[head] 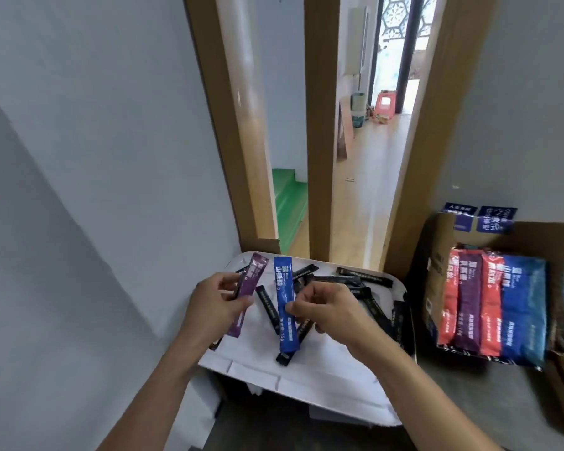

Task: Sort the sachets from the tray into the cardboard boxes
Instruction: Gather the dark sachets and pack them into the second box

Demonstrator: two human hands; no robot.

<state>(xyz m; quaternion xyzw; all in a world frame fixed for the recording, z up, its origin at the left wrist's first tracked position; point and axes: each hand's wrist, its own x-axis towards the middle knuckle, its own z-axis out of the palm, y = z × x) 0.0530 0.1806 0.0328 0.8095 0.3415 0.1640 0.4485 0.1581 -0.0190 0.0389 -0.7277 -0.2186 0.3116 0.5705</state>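
Sorting looks partly done: the box [437,278] at right already holds sorted sachets [469,304], red, purple and blue, while many dark sachets [355,278] lie scattered on the tray [306,379]. Above the tray the left hand [215,304] grips a purple sachet [249,281] and the right hand [326,310] pinches a blue sachet [285,288], both upright, side by side, well left of the box

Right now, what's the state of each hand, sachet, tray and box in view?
left hand: grips the purple sachet.
purple sachet: held tilted over the tray.
right hand: pinches the blue sachet.
blue sachet: held near upright over the tray.
black sachets: lying loose, scattered on the tray.
tray: partly covered, unsorted.
cardboard box: open, coloured sachets in a row inside.
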